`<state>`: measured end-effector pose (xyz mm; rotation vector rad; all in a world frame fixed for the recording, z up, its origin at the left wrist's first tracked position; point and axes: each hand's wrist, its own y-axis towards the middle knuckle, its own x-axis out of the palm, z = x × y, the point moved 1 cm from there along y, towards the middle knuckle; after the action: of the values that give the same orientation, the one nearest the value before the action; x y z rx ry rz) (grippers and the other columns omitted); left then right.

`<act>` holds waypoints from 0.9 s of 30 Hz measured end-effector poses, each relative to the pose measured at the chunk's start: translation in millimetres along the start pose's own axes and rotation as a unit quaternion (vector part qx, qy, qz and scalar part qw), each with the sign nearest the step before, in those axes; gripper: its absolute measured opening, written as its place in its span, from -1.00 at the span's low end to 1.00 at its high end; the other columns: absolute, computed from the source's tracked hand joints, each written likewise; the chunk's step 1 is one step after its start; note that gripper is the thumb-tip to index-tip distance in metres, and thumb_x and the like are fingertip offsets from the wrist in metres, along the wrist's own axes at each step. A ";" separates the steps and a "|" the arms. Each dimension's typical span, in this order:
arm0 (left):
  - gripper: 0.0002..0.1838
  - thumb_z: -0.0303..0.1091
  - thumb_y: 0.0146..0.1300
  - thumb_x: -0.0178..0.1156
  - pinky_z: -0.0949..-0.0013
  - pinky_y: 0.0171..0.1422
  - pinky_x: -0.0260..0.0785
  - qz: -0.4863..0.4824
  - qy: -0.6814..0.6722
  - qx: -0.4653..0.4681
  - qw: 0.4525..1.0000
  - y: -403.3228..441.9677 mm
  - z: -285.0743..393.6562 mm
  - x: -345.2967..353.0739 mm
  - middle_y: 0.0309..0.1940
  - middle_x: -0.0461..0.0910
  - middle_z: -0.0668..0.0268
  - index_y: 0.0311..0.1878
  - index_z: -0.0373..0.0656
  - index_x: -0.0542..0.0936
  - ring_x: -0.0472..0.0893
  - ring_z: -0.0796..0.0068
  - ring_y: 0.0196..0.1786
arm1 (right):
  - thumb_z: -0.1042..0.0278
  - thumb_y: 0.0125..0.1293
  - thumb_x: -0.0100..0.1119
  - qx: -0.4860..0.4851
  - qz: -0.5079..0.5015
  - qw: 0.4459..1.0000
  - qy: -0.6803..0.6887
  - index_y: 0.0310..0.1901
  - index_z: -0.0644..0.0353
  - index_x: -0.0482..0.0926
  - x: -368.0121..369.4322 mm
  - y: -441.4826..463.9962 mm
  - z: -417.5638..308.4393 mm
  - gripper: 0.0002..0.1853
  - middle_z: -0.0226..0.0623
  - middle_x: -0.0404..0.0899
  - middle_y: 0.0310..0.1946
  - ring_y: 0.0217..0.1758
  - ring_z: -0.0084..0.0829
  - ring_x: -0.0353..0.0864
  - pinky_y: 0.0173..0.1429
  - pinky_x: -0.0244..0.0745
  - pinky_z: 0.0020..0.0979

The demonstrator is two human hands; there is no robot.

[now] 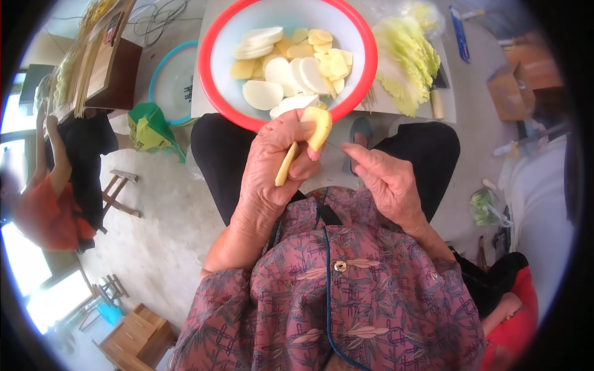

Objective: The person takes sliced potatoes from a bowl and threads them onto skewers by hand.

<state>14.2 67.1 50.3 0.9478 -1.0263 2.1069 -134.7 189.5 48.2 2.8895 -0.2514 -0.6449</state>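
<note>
My left hand (272, 161) is closed round two yellow potato slices. One curved slice (320, 128) sticks up between thumb and fingertips, and another slice (286, 164) lies edge-on against the fingers. My right hand (385, 179) pinches a thin skewer (335, 147), whose tip points at the upper slice; whether it has entered the slice I cannot tell. Just beyond my left hand stands a white basin with a red rim (208, 74). Inside are white radish-like slices (262, 94) and yellow potato slices (337, 63).
Right of the basin lie a cabbage leaf (405, 65) and a wooden-handled tool (437, 104) on the white table (450, 93). A person in orange (52, 213) is at the left, near a small stool (117, 193). Cardboard boxes (512, 93) stand at right.
</note>
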 end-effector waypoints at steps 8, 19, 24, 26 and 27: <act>-0.86 -0.46 0.23 0.02 0.61 -0.70 0.03 0.041 0.057 0.036 0.997 -2.2 -6.8 13.0 -0.62 0.47 0.23 -0.22 -0.36 0.45 0.20 0.66 -0.79 | 0.57 0.31 0.05 0.043 0.025 0.997 0.056 0.10 0.20 0.52 4.3 -2.6 -9.9 -0.67 -0.13 0.61 -0.03 0.00 -0.31 0.64 0.02 0.53 -0.46; -0.84 -0.49 0.28 0.07 0.63 -0.64 0.15 0.030 0.075 0.070 0.994 -3.2 -19.7 11.5 -0.53 0.55 0.25 -0.12 -0.34 0.52 0.38 0.68 -0.66 | 0.55 0.34 0.01 0.114 0.035 0.984 0.132 0.12 0.26 0.50 3.4 -2.9 -8.8 -0.68 -0.11 0.61 -0.04 0.03 -0.37 0.62 0.04 0.50 -0.51; -0.80 -0.51 0.30 0.08 0.63 -0.38 0.33 0.040 0.158 0.121 0.979 -5.4 -19.6 10.0 -0.35 0.59 0.31 -0.04 -0.32 0.51 0.51 0.68 -0.37 | 0.52 0.36 0.00 0.136 0.038 0.980 0.141 0.11 0.28 0.50 6.3 -3.5 -9.7 -0.70 -0.10 0.61 -0.04 0.03 -0.41 0.61 0.06 0.48 -0.50; -0.80 -0.51 0.28 0.07 0.67 -0.49 0.23 0.066 0.205 0.144 0.966 -3.8 -22.1 14.7 -0.41 0.57 0.29 -0.04 -0.33 0.50 0.41 0.71 -0.52 | 0.52 0.37 0.00 0.144 0.036 0.978 0.144 0.11 0.28 0.50 6.4 -3.6 -9.5 -0.70 -0.10 0.62 -0.05 0.02 -0.41 0.62 0.06 0.48 -0.50; -0.80 -0.51 0.27 0.06 0.70 -0.59 0.13 0.093 0.251 0.166 0.949 -3.7 -22.3 16.4 -0.47 0.55 0.26 -0.05 -0.35 0.48 0.31 0.75 -0.66 | 0.51 0.37 0.00 0.151 0.033 0.977 0.147 0.10 0.29 0.50 6.7 -3.6 -9.5 -0.70 -0.10 0.63 -0.07 0.01 -0.42 0.62 0.06 0.48 -0.50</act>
<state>0.4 90.9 55.0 0.4187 -0.5239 2.5479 -124.2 192.9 53.2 3.1955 -0.4336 -0.1709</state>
